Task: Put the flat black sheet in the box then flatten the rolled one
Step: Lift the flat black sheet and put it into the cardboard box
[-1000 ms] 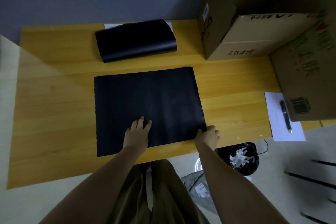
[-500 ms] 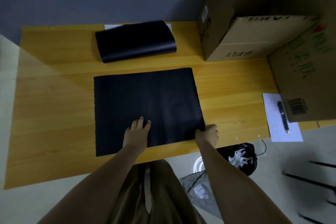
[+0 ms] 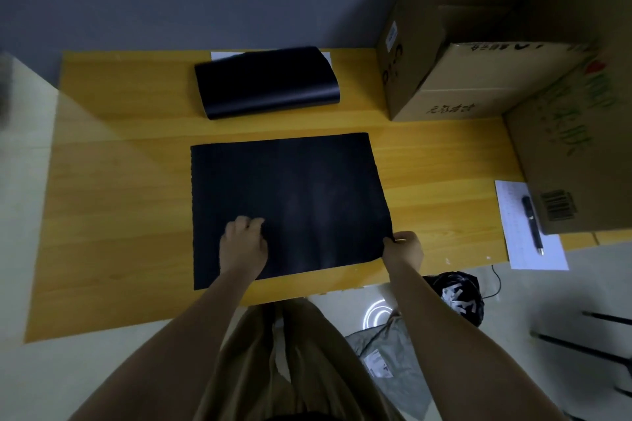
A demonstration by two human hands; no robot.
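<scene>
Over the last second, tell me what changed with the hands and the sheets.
The left hand curled its flat fingers on the flat black rubbery sheet; the right hand now pinches its near right corner. The rolled black sheet and open cardboard box stayed put.

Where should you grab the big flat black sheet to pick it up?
Judging by its pose, grab the flat black sheet at its near right corner, coming from the right. It lies flat on the wooden table, so only edges offer a pinch; the right hand already pinches there.
</scene>
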